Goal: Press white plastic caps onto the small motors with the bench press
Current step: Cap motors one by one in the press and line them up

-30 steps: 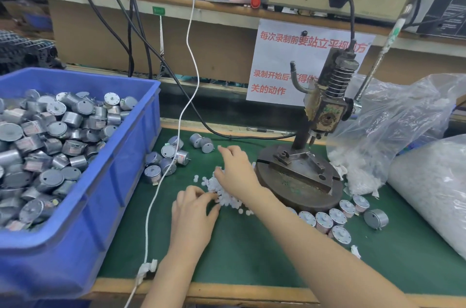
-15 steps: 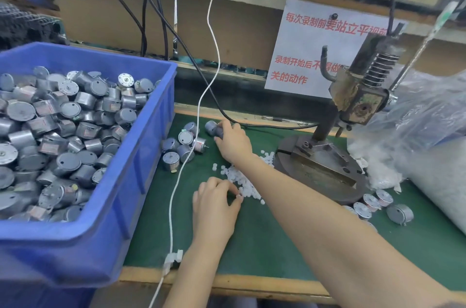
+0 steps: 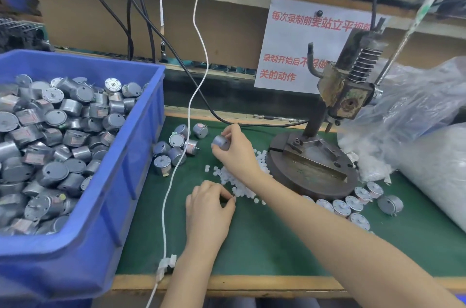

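Dull grey metal motors [image 3: 63, 136], glossy blue plastic bin [image 3: 141, 146], matt green mat [image 3: 277, 244], rusty metal press [image 3: 345, 95]

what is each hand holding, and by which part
Right hand grips a small motor by its round side. Left hand pinches beside the white caps; contents hidden.

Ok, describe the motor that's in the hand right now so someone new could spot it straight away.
Between the blue bin on the left and the bench press base on the right, a cluster of loose motors lies on the green mat. Just right of that cluster, the right hand pinches one silver motor, the only one held in fingers rather than lying on the mat.
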{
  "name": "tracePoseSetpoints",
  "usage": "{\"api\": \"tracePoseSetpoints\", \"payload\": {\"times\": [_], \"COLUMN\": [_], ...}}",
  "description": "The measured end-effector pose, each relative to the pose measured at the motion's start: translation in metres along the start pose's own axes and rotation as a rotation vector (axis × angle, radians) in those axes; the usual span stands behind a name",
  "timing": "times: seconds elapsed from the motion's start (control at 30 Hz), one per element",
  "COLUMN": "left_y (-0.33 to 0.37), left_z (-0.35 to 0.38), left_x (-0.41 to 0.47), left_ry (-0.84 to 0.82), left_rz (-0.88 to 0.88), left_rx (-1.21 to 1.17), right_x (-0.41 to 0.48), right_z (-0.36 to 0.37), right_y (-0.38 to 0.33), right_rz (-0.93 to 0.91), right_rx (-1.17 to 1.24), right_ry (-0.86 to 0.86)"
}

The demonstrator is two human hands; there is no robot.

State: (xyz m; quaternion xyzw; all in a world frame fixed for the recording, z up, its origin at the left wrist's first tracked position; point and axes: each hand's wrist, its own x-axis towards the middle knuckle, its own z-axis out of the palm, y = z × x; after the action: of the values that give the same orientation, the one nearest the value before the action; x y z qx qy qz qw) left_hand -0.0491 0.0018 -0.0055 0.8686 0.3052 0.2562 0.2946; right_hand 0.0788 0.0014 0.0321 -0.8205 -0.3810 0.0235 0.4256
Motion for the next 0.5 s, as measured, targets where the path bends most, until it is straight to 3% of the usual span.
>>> {"api": "tracePoseSetpoints", "payload": {"times": [0.17, 0.5], "left_y": [0.001, 0.001], "left_z": [0.0, -0.001], "left_x": [0.001, -0.001], "left_ry": [0.01, -0.056], "left_rz": [-0.02, 0.031], "left_rx": [-0.008, 0.033], "right_x": [-0.065, -0.116], "right_z": [-0.031, -0.048], "right_y": [0.006, 0.03], "right_rz": [0.036, -0.039], "right_rx": [0.224, -0.072], "right_ry": [0.004, -0.11]}}
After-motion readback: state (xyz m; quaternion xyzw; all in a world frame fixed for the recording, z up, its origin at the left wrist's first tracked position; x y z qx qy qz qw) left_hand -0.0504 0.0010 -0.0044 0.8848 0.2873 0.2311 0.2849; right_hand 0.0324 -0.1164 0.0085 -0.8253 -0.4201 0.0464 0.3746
